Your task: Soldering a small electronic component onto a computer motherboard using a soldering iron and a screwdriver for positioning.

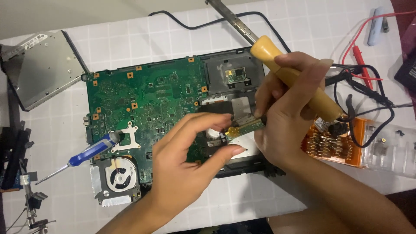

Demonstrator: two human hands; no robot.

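Fingers of my left hand [190,151] pinch the small green board [246,126] above the motherboard [147,99]; my right hand [290,108] grips the soldering iron [294,78] and steadies that board. I judge slow, level pulling safest.

Place: an electronics repair bench.
Surface: white grid-patterned table cover [182,39].
Signs: bare green motherboard [143,99], removed optical drive [41,69], orange screwdriver-bit case [333,147], red and black multimeter probes [362,60].
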